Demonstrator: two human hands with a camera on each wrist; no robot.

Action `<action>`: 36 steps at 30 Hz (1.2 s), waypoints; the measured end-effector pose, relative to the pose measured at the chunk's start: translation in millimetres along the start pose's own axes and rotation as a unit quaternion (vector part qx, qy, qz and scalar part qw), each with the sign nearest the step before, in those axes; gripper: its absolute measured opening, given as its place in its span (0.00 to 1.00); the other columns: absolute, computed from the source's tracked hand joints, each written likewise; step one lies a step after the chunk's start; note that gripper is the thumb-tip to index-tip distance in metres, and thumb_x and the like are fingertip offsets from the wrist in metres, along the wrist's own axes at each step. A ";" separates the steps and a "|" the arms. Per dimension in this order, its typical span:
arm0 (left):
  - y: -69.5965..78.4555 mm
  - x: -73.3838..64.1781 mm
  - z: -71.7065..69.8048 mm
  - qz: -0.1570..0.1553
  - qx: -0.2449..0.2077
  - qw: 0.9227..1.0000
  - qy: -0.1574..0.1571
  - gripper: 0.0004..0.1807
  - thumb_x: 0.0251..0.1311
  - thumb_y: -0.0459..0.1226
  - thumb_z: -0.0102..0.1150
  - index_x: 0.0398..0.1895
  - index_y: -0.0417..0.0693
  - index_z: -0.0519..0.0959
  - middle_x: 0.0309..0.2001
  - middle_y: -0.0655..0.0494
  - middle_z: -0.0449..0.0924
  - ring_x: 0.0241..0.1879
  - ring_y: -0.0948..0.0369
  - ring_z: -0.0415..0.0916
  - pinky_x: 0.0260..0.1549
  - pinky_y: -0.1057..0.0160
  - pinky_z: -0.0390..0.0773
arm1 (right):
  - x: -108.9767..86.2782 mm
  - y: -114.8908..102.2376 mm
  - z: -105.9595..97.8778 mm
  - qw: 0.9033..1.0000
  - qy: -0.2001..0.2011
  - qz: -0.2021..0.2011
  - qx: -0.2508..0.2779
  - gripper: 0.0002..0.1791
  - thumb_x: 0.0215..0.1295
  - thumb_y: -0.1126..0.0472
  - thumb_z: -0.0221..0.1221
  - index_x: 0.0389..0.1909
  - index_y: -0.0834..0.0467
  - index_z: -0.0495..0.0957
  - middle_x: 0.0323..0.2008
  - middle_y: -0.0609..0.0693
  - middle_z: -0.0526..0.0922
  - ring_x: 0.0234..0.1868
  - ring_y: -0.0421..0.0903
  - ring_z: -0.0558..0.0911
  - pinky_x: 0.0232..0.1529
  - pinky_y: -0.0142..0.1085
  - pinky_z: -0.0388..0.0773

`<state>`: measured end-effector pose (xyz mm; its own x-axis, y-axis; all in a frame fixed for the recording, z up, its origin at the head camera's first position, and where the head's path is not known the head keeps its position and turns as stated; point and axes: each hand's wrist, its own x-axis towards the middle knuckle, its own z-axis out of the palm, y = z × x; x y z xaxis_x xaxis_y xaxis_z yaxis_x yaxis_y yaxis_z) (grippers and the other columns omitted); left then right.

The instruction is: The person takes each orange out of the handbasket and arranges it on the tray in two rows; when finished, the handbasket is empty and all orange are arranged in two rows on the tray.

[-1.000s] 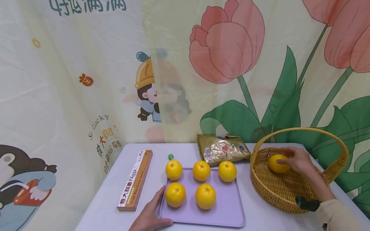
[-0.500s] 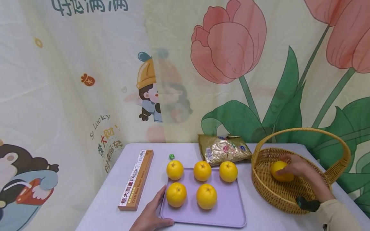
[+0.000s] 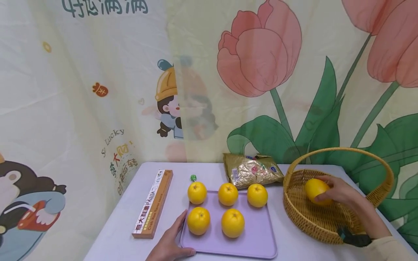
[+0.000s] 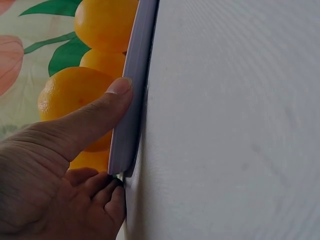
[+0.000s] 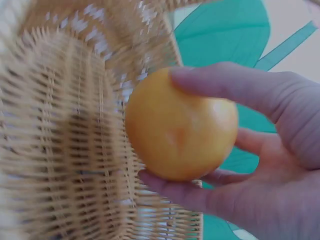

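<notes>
My right hand (image 3: 343,193) is inside the wicker basket (image 3: 310,227) on the right, gripping an orange (image 3: 316,192). In the right wrist view the thumb presses one side of the orange (image 5: 180,130), with fingers around the opposite side. At the front left corner of the purple tray (image 3: 256,237), my left hand (image 3: 170,242) holds its edge. The left wrist view has its thumb flat along the tray's side wall (image 4: 131,115) and the fingers bent near the corner. Several oranges (image 3: 232,223) stand in two rows on the tray.
Left of the tray lies a long pasta box (image 3: 152,204). A gold foil bag (image 3: 253,169) lies behind the tray, and a small green object (image 3: 193,178) sits behind the back left orange. The basket's tall handle (image 3: 343,149) arches over its opening.
Within the basket, the right hand and its orange have shifted slightly towards the near side. The left hand has stayed on the tray corner, and the oranges on the tray have not moved.
</notes>
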<state>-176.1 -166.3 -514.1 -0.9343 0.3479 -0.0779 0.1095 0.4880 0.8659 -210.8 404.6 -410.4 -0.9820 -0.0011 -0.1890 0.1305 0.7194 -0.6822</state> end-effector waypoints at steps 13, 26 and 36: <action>-0.3 -1.1 -3.8 0.004 0.006 1.000 0.000 0.72 0.42 0.40 0.91 0.87 0.41 0.51 0.84 0.33 0.54 0.81 0.30 0.53 0.79 0.28 0.53 | -15.2 -15.3 21.1 0.991 -0.008 -0.065 0.115 0.52 0.67 0.63 0.73 0.80 0.72 0.49 0.68 0.81 0.66 0.58 0.62 0.76 0.53 0.48 0.82; -0.8 0.3 -2.3 -0.005 0.000 1.000 -0.003 0.74 0.40 0.44 0.92 0.87 0.42 0.51 0.83 0.33 0.56 0.81 0.31 0.54 0.80 0.29 0.53 | -22.5 -16.3 43.6 0.989 0.039 -0.074 0.124 0.46 0.72 0.59 0.70 0.80 0.73 0.57 0.72 0.77 0.67 0.64 0.68 0.76 0.61 0.55 0.86; 2.2 0.3 -1.7 -0.017 -0.010 1.000 -0.009 0.73 0.40 0.41 0.91 0.88 0.41 0.51 0.83 0.33 0.55 0.81 0.31 0.53 0.80 0.29 0.53 | -47.7 -30.1 56.3 0.974 0.046 -0.136 0.174 0.46 0.60 0.71 0.76 0.74 0.75 0.61 0.66 0.70 0.74 0.51 0.35 0.83 0.52 0.25 0.87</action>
<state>-176.7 -166.6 -511.4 -0.9313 0.3454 -0.1153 0.0713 0.4834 0.8725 -160.2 343.8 -420.7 -0.9928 -0.0848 0.0849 -0.1130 0.4231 -0.8990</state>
